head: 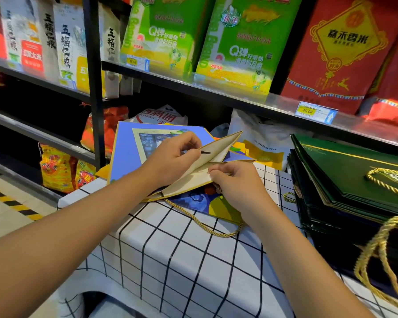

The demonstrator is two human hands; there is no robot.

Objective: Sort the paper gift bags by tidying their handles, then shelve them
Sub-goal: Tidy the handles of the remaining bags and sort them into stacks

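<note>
While both forearms reach in from the bottom of the head view, the blue gift bag (pixel 126 150) lies flat on the white cloth with a black grid (pixel 170 260), its mouth spread so the tan inside (pixel 193 177) shows. The left hand (pixel 170 159) has its fingers curled, pinching the upper flap near a short dark handle end (pixel 206 153) that pokes out by the fingertips. The right hand (pixel 234 182) curls its fingers round the lower edge of the opening and grips it. A gold rope handle (pixel 205 226) loops out from under the bag onto the cloth. Beside it, to the right, sits a stack of dark green bags (pixel 345 180) with gold rope handles (pixel 381 249) hanging over the cloth's edge. Behind, white plastic bags (pixel 257 134) lie on the low shelf, and green rice packs (pixel 239 42) and red boxes (pixel 345 49) stand on the shelf (pixel 216 90) above, with a yellow price tag (pixel 307 110) on its edge.
</note>
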